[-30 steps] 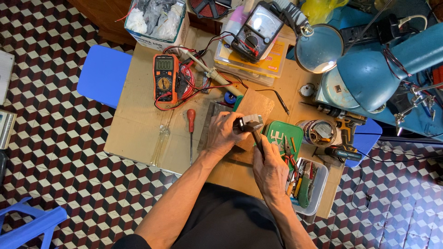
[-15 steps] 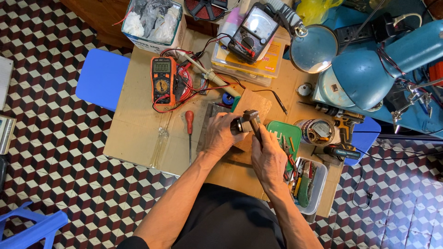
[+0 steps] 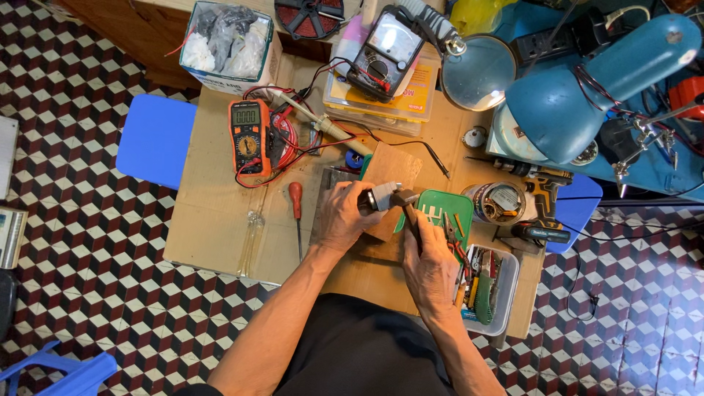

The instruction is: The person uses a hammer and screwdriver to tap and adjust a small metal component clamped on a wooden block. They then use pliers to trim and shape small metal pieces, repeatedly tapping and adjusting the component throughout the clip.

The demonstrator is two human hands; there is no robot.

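Our left hand point(image 3: 343, 216) clasps the part point(image 3: 381, 198); its axis runs rightward to our tool-gripping right hand point(image 3: 429, 260).

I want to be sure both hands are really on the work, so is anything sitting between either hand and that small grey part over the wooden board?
Nothing visible. The left hand holds the small grey part directly, and the right hand brings a hand tool against it, above the wooden board.

Bare forearms, no sleeves, dark clothing at the lap
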